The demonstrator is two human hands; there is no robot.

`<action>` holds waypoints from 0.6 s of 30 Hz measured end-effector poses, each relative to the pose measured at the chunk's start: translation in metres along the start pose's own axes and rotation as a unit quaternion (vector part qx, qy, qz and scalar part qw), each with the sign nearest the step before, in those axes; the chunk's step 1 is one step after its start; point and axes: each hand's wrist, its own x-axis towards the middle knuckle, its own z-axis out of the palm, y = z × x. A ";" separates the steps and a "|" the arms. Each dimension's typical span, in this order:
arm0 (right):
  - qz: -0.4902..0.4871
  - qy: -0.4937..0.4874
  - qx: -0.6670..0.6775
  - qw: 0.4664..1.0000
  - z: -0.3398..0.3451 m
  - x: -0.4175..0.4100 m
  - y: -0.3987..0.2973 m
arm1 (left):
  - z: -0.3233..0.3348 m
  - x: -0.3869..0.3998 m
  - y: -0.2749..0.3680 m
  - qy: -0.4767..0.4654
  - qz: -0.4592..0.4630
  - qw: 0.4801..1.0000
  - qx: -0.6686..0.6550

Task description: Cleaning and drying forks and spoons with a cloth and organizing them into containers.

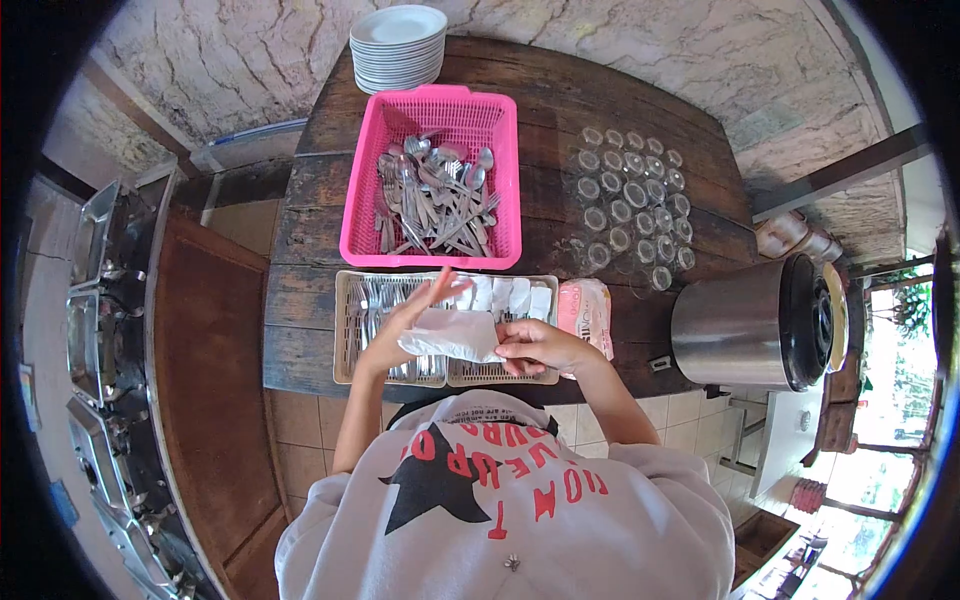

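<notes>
My right hand point(536, 347) pinches the right end of a white paper napkin point(454, 335). At its left end is my left hand point(401, 326), fingers spread and raised; whether its palm touches the paper cannot be told. Under both hands lie two beige plastic baskets point(340, 330) side by side. The left one bears rows of metal cutlery point(367, 296); the right one bears white napkin-wrapped bundles point(501, 291). Just beyond stands a pink plastic basket point(355, 180) with a loose heap of forks, spoons and other cutlery point(439, 199). A pink-and-white napkin pack point(586, 315) lies right of the baskets.
White plates point(397, 52) are stacked at the wooden table's point(300, 292) far left. Many clear glasses point(634, 196) stand at the right, near a large steel container point(724, 322) with a black lid. Metal chafing dishes point(90, 345) line a counter farther left.
</notes>
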 end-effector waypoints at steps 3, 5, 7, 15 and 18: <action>-0.006 0.000 0.019 1.000 -0.002 -0.006 -0.001 | 0.005 0.002 0.004 -0.040 -0.020 0.987 0.152; -0.018 0.004 0.031 0.999 -0.004 -0.011 0.000 | 0.006 -0.002 -0.012 -0.030 0.013 0.987 0.158; -0.010 0.003 0.021 1.000 -0.007 -0.013 0.000 | 0.011 -0.012 -0.021 -0.007 -0.008 0.984 0.175; -0.013 0.098 0.004 0.995 -0.020 -0.008 0.014 | 0.049 -0.033 -0.036 0.108 -0.045 0.983 0.144; -0.020 0.159 -0.011 0.987 -0.022 -0.002 0.019 | 0.063 -0.036 -0.034 0.104 -0.097 0.982 0.122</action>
